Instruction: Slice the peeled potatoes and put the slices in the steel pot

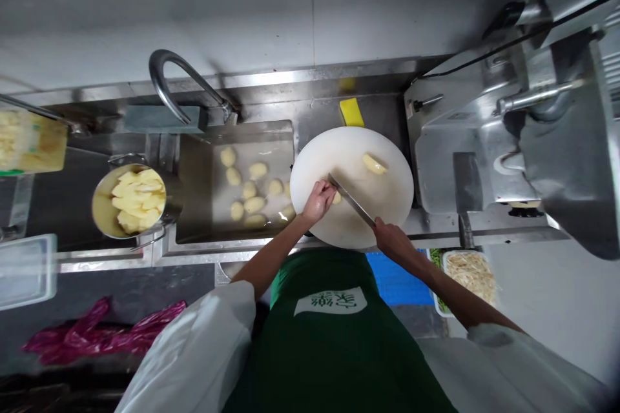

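Observation:
On the round white cutting board (349, 222) my left hand (318, 200) has its fingers curled onto a peeled potato (337, 197), which they partly cover. My right hand (387, 237) grips the handle of a knife (352, 200). The blade slants across the board, its tip close to my left fingers and its edge beside the potato. Farther back on the board lies a cut potato piece (374, 164), apart from both hands.
Left of the board, a sink (194, 206) holds water and several peeled potatoes (254, 205). A metal pot (103, 206) of potato pieces stands beyond it, near a curved faucet (167, 77). Behind the board is a yellow sponge (351, 112); a slicing machine (566, 129) stands right, with a cleaver (467, 184) nearby.

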The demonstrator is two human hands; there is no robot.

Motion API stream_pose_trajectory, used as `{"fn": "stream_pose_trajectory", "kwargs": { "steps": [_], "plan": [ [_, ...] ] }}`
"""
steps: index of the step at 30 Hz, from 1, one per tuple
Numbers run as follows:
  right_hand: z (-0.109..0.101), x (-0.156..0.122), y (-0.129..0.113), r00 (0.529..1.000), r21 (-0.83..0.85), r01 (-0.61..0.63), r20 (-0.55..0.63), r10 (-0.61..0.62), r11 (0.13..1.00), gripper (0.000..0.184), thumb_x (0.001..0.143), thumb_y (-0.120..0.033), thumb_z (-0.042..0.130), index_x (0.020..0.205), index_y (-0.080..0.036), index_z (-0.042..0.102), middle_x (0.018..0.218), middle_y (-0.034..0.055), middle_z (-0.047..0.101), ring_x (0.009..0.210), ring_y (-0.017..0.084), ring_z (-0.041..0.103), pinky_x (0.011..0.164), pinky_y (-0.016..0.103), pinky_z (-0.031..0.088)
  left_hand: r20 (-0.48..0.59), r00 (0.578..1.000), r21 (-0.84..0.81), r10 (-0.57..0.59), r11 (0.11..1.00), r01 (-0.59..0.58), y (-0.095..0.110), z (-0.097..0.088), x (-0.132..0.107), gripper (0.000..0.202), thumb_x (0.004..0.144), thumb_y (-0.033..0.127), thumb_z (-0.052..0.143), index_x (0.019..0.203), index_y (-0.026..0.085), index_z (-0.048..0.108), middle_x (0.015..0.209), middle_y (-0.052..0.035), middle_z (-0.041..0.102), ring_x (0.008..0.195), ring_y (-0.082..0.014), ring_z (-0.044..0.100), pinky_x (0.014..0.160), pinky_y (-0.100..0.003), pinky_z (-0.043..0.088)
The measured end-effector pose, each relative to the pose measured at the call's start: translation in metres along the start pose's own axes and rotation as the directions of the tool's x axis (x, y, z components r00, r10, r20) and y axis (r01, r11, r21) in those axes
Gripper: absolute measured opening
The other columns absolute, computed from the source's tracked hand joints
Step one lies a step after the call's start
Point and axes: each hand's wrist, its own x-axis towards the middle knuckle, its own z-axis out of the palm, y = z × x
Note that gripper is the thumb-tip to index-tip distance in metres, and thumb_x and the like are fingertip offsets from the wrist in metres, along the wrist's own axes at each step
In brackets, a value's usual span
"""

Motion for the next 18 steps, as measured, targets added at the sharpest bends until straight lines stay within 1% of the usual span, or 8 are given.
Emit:
{"fn": "stream_pose_trajectory", "kwargs": {
  "steps": [2, 7, 12, 16, 18],
  "plan": [
    [-0.001, 0.001, -0.002, 1.000, 0.001, -0.003, 0.008, 0.003, 1.000, 0.029, 0.099, -0.028, 0.021, 0.105, -0.014, 0.045, 0.083, 0.0116, 0.066, 0.079, 0.024, 0.066, 0.062, 0.028, 0.035, 0.004, 1.000, -0.006, -0.002, 1.000, 0.002, -0.001, 0.000, 0.000, 0.027, 0.097, 0.032, 0.038, 0.093, 0.020, 0.062, 0.097, -0.0076, 0.050, 0.093, -0.0181, 0.046, 0.087, -0.036, 0.046],
    [-0.008, -0.006, -0.003, 1.000, -0.018, 0.008, -0.017, -0.009, 1.000, 0.029, 0.099, -0.029, 0.022, 0.105, -0.014, 0.046, 0.081, 0.0113, 0.066, 0.078, 0.023, 0.066, 0.063, 0.028, 0.035, 0.003, 1.000, 0.015, 0.008, 1.000, -0.008, -0.005, 0.004, -0.002, 0.027, 0.097, 0.031, 0.038, 0.097, 0.021, 0.062, 0.096, -0.0071, 0.049, 0.093, -0.0185, 0.046, 0.084, -0.035, 0.045],
    [-0.010, 0.000, -0.009, 0.999, -0.017, -0.024, 0.038, 0.024, 1.000, 0.028, 0.099, -0.026, 0.023, 0.105, -0.013, 0.046, 0.085, 0.0127, 0.066, 0.080, 0.023, 0.066, 0.062, 0.028, 0.035, -0.022, 1.000, 0.019, 0.022, 1.000, -0.022, -0.008, 0.008, -0.005, 0.025, 0.097, 0.030, 0.038, 0.101, 0.022, 0.061, 0.100, -0.0072, 0.048, 0.095, -0.0186, 0.046, 0.087, -0.034, 0.044],
    [-0.013, -0.004, -0.009, 1.000, -0.029, 0.017, -0.001, -0.017, 0.999, 0.030, 0.099, -0.029, 0.022, 0.106, -0.013, 0.047, 0.083, 0.0122, 0.065, 0.079, 0.022, 0.065, 0.064, 0.028, 0.035, -0.022, 0.999, 0.021, 0.023, 1.000, -0.023, -0.009, 0.009, -0.005, 0.025, 0.097, 0.030, 0.039, 0.098, 0.020, 0.062, 0.100, -0.0081, 0.048, 0.094, -0.0192, 0.045, 0.086, -0.035, 0.043],
    [-0.014, -0.005, -0.009, 1.000, -0.018, 0.019, 0.003, -0.019, 1.000, 0.029, 0.099, -0.029, 0.022, 0.106, -0.013, 0.046, 0.084, 0.0121, 0.065, 0.079, 0.022, 0.065, 0.065, 0.028, 0.035, -0.029, 0.999, 0.022, 0.022, 1.000, -0.021, -0.010, 0.010, -0.006, 0.026, 0.097, 0.030, 0.039, 0.098, 0.020, 0.063, 0.099, -0.0085, 0.049, 0.094, -0.0195, 0.045, 0.086, -0.036, 0.043]
  ]
}}
